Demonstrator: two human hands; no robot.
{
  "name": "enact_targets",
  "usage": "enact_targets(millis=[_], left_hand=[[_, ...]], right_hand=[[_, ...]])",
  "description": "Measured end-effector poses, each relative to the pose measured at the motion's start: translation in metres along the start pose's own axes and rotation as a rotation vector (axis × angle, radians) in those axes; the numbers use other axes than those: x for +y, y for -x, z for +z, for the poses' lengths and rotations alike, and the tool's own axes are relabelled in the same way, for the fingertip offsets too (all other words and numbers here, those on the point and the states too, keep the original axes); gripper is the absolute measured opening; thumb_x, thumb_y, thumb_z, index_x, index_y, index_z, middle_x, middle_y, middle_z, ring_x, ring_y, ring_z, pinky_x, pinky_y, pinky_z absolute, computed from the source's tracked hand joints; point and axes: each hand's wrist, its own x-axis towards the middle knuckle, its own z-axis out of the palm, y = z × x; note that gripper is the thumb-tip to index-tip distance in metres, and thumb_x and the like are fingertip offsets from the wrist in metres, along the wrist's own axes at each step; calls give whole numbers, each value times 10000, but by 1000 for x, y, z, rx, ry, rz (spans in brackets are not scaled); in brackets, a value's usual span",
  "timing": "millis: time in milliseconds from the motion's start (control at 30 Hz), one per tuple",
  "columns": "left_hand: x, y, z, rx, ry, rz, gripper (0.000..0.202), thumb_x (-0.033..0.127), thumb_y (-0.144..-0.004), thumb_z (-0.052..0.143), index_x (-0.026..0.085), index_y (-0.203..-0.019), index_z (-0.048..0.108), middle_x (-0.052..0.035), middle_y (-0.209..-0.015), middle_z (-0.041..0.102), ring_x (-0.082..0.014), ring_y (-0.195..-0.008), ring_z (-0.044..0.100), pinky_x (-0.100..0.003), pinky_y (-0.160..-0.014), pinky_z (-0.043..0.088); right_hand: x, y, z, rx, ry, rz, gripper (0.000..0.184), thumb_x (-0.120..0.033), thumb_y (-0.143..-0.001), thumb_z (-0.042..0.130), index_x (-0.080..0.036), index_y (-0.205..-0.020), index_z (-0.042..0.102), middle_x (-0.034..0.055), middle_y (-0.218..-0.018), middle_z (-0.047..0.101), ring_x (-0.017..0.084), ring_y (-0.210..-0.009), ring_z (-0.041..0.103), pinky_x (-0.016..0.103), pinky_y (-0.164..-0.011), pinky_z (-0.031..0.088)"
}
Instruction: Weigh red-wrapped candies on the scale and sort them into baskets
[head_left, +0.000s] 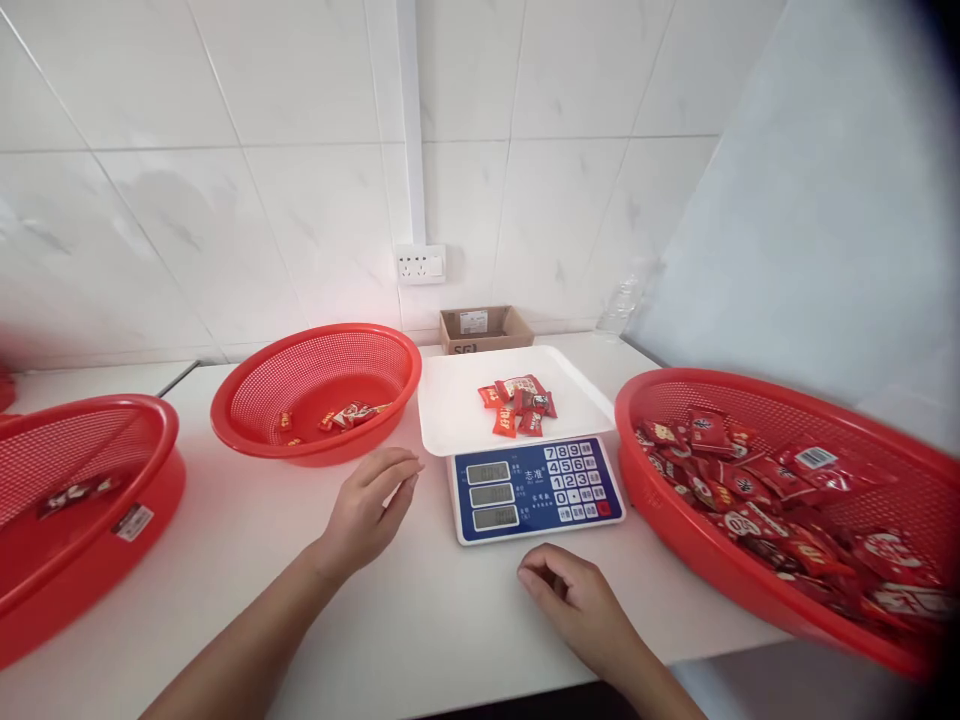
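Observation:
My left hand (373, 508) hovers left of the scale's front panel, fingers loosely bent, thumb a little apart, nothing seen in it. My right hand (568, 597) is just in front of the scale, its fingers curled into a loose fist with nothing visible inside. Between and beyond them stands a digital weighing scale (534, 480) with a blue keypad and three small displays, their digits too faint to read. On its white tray (450, 400) lies a small heap of red-wrapped snack packets (517, 403). Neither hand touches the packets.
At right, a red plastic basket (675, 378) holds many snack packets. A red basket (315, 345) behind my left hand holds several packets; another basket (161, 480) at far left holds dark-wrapped ones. A cardboard box (487, 328) sits by the tiled wall, below a power socket (421, 264).

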Motion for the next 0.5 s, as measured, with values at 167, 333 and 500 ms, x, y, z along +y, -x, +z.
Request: enact_targets(millis=[167, 333, 500], left_hand=[[11, -38, 6, -154, -39, -26, 228, 205, -864, 479, 229, -1082, 541, -62, -1074, 597, -177, -1014, 551, -324, -850, 483], [12, -88, 24, -336, -23, -18, 339, 352, -870, 466, 216, -1180, 487, -89, -1201, 531, -196, -1128, 477, -355, -936, 424], [10, -125, 58, -565, -16, 30, 584, 527, -812, 480, 230, -1301, 365, -121, -1379, 358, -242, -1282, 298, -416, -1027, 309]], right_hand=[[1, 2, -3, -34, -10, -26, 209, -321, -834, 446, -200, -702, 554, -7, -660, 581, 137, -618, 536, 228, -576, 415], [3, 4, -4, -61, -35, -60, 200, -310, -852, 436, -204, -745, 568, 6, -724, 620, 139, -662, 565, 227, -611, 435], [4, 7, -5, -49, -70, -86, 204, -318, -863, 433, -212, -770, 579, 7, -734, 623, 136, -650, 561, 225, -597, 445]])
